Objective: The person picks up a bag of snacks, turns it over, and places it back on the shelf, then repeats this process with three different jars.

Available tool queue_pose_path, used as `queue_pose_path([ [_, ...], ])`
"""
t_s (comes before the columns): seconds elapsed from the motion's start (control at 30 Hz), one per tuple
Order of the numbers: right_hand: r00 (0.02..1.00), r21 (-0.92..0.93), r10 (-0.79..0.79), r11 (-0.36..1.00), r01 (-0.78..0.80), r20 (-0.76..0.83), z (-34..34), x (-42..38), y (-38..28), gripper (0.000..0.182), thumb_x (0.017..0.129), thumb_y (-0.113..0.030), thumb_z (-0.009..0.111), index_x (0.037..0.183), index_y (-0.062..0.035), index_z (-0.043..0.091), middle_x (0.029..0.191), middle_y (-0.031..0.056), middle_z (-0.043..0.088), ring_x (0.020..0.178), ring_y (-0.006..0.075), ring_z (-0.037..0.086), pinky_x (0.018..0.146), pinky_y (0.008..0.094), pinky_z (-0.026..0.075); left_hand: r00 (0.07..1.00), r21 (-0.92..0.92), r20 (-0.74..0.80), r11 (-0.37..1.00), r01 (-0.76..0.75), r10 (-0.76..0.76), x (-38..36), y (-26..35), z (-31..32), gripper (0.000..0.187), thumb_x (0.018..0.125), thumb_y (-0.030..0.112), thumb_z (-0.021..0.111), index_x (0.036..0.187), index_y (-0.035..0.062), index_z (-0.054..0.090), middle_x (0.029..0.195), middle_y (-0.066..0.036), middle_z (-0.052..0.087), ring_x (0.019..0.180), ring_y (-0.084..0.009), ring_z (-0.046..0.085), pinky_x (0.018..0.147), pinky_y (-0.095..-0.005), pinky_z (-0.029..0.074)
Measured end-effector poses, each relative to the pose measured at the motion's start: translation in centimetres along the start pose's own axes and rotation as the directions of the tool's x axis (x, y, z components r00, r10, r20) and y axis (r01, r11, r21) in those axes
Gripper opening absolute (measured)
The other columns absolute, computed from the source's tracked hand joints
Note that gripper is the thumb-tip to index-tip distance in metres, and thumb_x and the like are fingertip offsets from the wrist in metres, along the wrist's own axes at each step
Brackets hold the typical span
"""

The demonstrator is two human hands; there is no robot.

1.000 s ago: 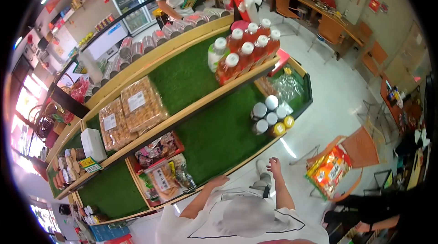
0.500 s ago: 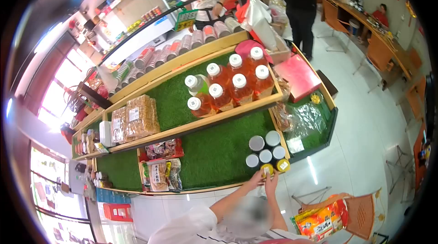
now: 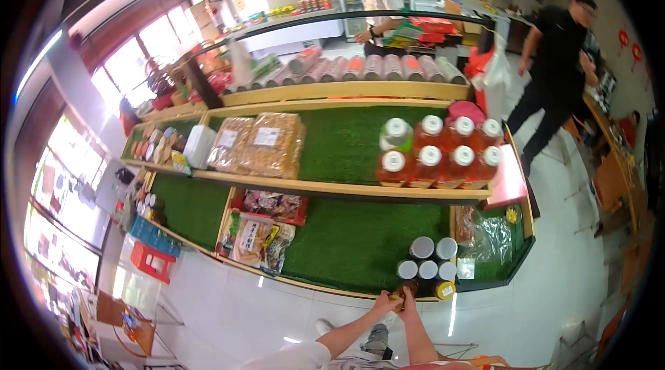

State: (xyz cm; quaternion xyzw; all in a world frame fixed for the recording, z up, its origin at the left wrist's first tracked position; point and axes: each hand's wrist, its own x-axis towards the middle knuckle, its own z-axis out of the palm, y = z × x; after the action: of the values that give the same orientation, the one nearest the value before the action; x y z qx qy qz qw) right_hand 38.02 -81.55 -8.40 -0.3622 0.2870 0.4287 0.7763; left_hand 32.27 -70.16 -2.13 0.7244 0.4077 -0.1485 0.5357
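Left hand: the bare left hand (image 3: 385,301) is at the front edge of the lower shelf, its fingers closed round the yellow-lid end of a small dark jar with a yellow lid (image 3: 407,290).
Right hand: the bare right hand (image 3: 409,301) is beside it, fingers curled in on the jar's dark body.
Held jar: between the two hands at the shelf's wooden rim, apparently tipped over to one side – fingers hide much of it.
Jars nearby: five round jars with silver-grey lids (image 3: 428,271) form a close group just behind the hands, and an upright jar with a yellow lid and white label (image 3: 445,291) is at their front right corner.
Lower shelf: green turf-like matting in a pale wooden frame (image 3: 353,242); clear packs of dried food (image 3: 255,240) lie toward its left.
Upper shelf: clear bottles of orange-red liquid with white caps (image 3: 429,156) stand at the right – two large clear packs of light-brown snacks (image 3: 271,145) lie at the left.
Beyond: a person in black clothing (image 3: 558,58) stands past the right end.
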Motion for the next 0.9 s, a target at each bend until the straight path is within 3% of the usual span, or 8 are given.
queue_pose_path([
  [0.17, 0.979, 0.019, 0.149, 0.988, -0.153, 0.139, 3.8, -1.6, 7.1, 0.038, 0.082, -0.037, 0.063, 0.11, -0.0123, 0.054, 0.1, 0.0066, 0.06, 0.096, 0.0246, 0.059, 0.083, 0.0422, 0.051, 0.972, 0.0, -0.045, 0.973, -0.232, 0.232, -4.9, -3.9, -6.9, 0.081, 0.062, 0.048, 0.075, 0.115, -0.0043, 0.044, 0.105, -0.024, 0.061, 0.101, -0.0349, 0.06, 0.085, -0.0381, 0.049],
  [0.27, 0.933, -0.156, 0.32, 0.942, -0.296, 0.165, 9.6, -5.7, 12.5, 0.042, 0.081, -0.044, 0.061, 0.109, -0.013, 0.055, 0.104, 0.0075, 0.061, 0.096, 0.0226, 0.059, 0.085, 0.0373, 0.049, 0.972, 0.012, -0.121, 0.979, -0.204, 0.204, -8.0, -9.1, -12.5, 0.085, 0.06, 0.052, 0.074, 0.109, -0.0096, 0.043, 0.1, -0.027, 0.061, 0.097, -0.0373, 0.062, 0.081, -0.0391, 0.05],
  [0.47, 0.85, -0.57, 0.487, 0.647, -0.506, -0.201, 19.9, -11.5, 26.0, 0.042, 0.082, -0.044, 0.061, 0.111, -0.0143, 0.056, 0.105, 0.0073, 0.062, 0.097, 0.0231, 0.059, 0.086, 0.0392, 0.049, 0.962, -0.193, -0.262, 0.981, 0.032, -0.082, -13.9, -21.0, -22.5, 0.086, 0.061, 0.053, 0.074, 0.104, -0.0154, 0.044, 0.095, -0.028, 0.062, 0.093, -0.0337, 0.064, 0.078, -0.0389, 0.052],
  [0.5, 0.804, -0.632, 0.59, 0.599, -0.493, -0.068, 19.8, -9.4, 28.3, 0.042, 0.081, -0.043, 0.063, 0.112, -0.0153, 0.057, 0.106, 0.0069, 0.062, 0.096, 0.0241, 0.06, 0.086, 0.0414, 0.049, 0.963, -0.354, -0.268, 0.93, -0.098, 0.0, -16.8, -20.9, -25.4, 0.083, 0.062, 0.05, 0.073, 0.107, -0.0134, 0.045, 0.097, -0.027, 0.062, 0.095, -0.0325, 0.063, 0.079, -0.0386, 0.051],
  [0.57, 0.74, -0.738, 0.666, 0.455, -0.499, -0.089, 20.9, -9.4, 31.2, 0.041, 0.082, -0.041, 0.063, 0.112, -0.0135, 0.056, 0.106, 0.0076, 0.062, 0.095, 0.0243, 0.06, 0.085, 0.0415, 0.049, 0.918, -0.442, -0.397, 0.876, -0.195, 0.004, -17.9, -24.5, -27.2, 0.082, 0.062, 0.045, 0.072, 0.118, -0.0074, 0.045, 0.102, -0.025, 0.062, 0.098, -0.0324, 0.062, 0.082, -0.0389, 0.051],
  [0.67, 0.646, -0.822, 0.757, 0.304, -0.482, -0.099, 27.0, -9.2, 36.2, 0.04, 0.083, -0.038, 0.062, 0.112, -0.0108, 0.054, 0.105, 0.0086, 0.062, 0.095, 0.0246, 0.061, 0.084, 0.0415, 0.05, 0.842, -0.486, -0.504, 0.869, -0.092, -0.192, -16.8, -29.2, -29.3, 0.083, 0.063, 0.039, 0.071, 0.128, -0.0032, 0.042, 0.109, -0.026, 0.06, 0.105, -0.0348, 0.059, 0.089, -0.0412, 0.048],
  [0.77, 0.595, -0.858, 0.797, 0.23, -0.46, -0.105, 30.4, -7.8, 40.5, 0.038, 0.085, -0.035, 0.061, 0.112, -0.0092, 0.054, 0.103, 0.0091, 0.062, 0.092, 0.0251, 0.062, 0.082, 0.0405, 0.051, 0.713, -0.494, -0.687, 0.81, -0.314, -0.143, -17.7, -32.0, -32.1, 0.082, 0.063, 0.038, 0.071, 0.129, -0.0028, 0.043, 0.114, -0.027, 0.058, 0.106, -0.036, 0.058, 0.09, -0.0408, 0.048],
  [0.9, 0.548, -0.86, 0.828, 0.19, -0.474, -0.119, 33.8, -6.4, 45.3, 0.036, 0.086, -0.032, 0.061, 0.111, -0.007, 0.054, 0.101, 0.0087, 0.063, 0.09, 0.0241, 0.062, 0.081, 0.0388, 0.052, 0.694, -0.49, -0.697, 0.826, -0.278, -0.18, -17.3, -35.4, -36.5, 0.089, 0.063, 0.04, 0.073, 0.133, -0.0031, 0.038, 0.115, -0.029, 0.055, 0.108, -0.0383, 0.055, 0.093, -0.0423, 0.045],
])
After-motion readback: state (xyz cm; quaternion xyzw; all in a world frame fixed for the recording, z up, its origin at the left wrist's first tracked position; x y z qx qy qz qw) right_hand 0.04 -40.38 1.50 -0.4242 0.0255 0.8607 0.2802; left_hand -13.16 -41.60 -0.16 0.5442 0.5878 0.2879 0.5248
